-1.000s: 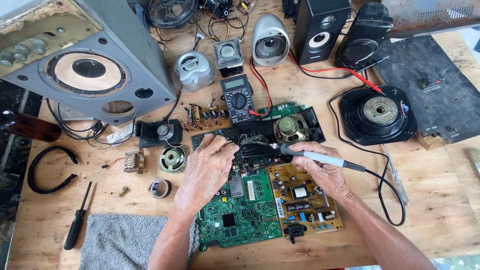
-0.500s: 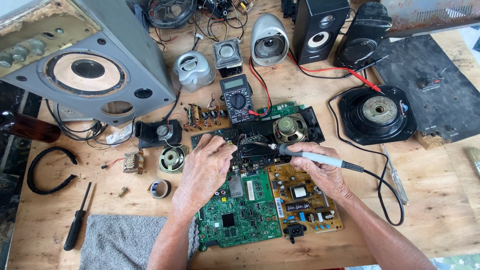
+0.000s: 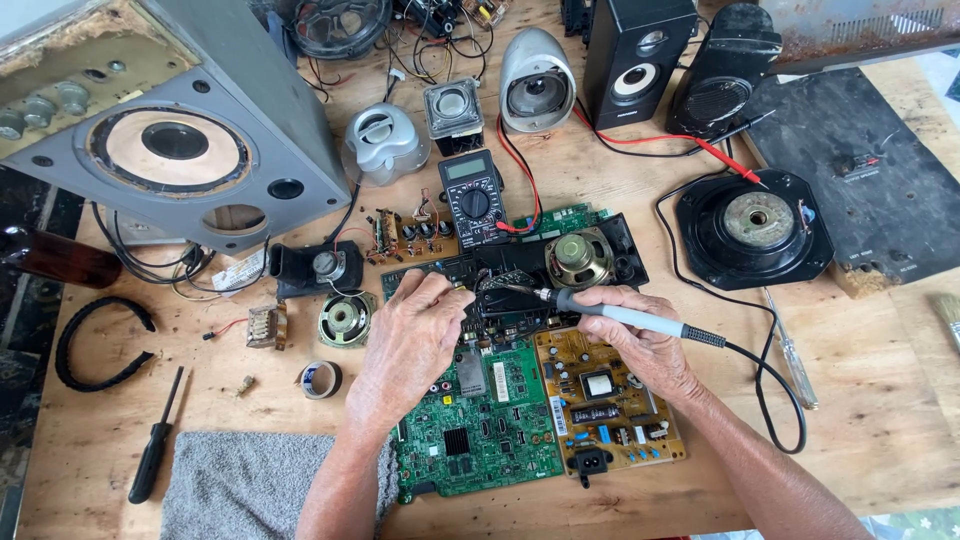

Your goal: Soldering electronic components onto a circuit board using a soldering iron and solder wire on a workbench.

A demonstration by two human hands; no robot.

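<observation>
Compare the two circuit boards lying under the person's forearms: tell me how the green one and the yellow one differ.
The green board is wider and carries a square black chip and a metal shield; the yellow board is narrower, with bulkier parts and a black socket at its near edge. The left hand is above the green board, the right hand over the yellow board. Both lie flat, side by side, on the wooden table.

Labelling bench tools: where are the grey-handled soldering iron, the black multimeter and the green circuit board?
grey-handled soldering iron (image 3: 628, 318), head view, mid-handle.
black multimeter (image 3: 473, 203), head view, dial.
green circuit board (image 3: 480, 425), head view, centre.
</observation>
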